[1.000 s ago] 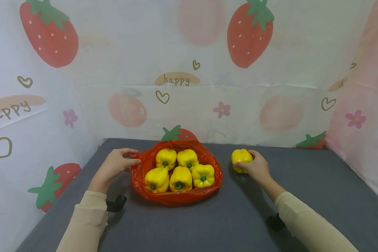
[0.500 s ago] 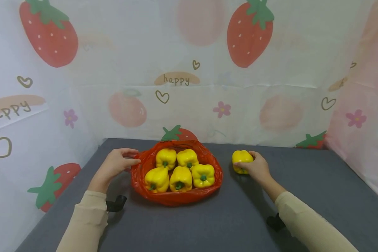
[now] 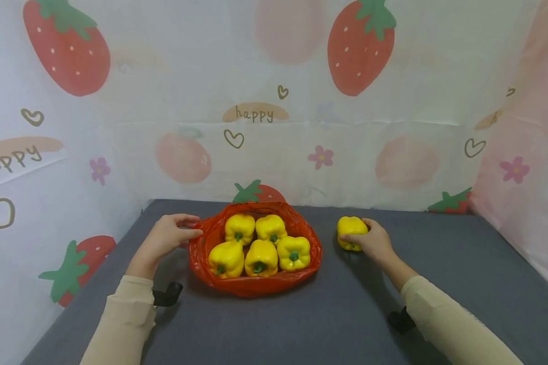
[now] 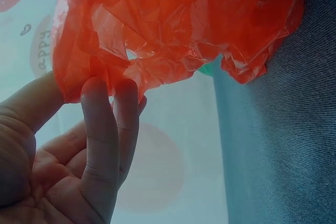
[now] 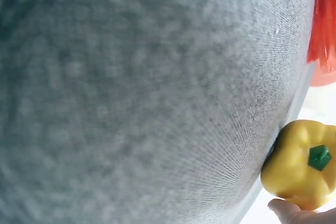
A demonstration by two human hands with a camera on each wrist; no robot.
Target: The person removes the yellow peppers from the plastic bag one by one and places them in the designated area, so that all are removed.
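A red plastic bag [image 3: 251, 290] stands on the table with its mouth spread wide, several yellow bell peppers [image 3: 261, 258] inside showing green stems. At the bag's left rim, my left hand [image 3: 166, 237] pinches the thin plastic between thumb and fingers; the left wrist view shows the fingertips [image 4: 97, 90] against the red film. To the right of the bag, apart from it, my right hand [image 3: 373, 243] grips a single yellow bell pepper [image 3: 351, 226] from its right side. In the right wrist view that pepper [image 5: 294, 166] appears at the lower right, by a thumb tip.
The dark grey tabletop [image 3: 274, 329] runs back to a white curtain [image 3: 274, 61] printed with strawberries, hearts and flowers. Similar curtains hang at the left and right sides. Each wrist carries a black mount [image 3: 168, 295].
Both hands keep their places, the left at the bag's rim and the right round the pepper. The whole head view has shifted very slightly.
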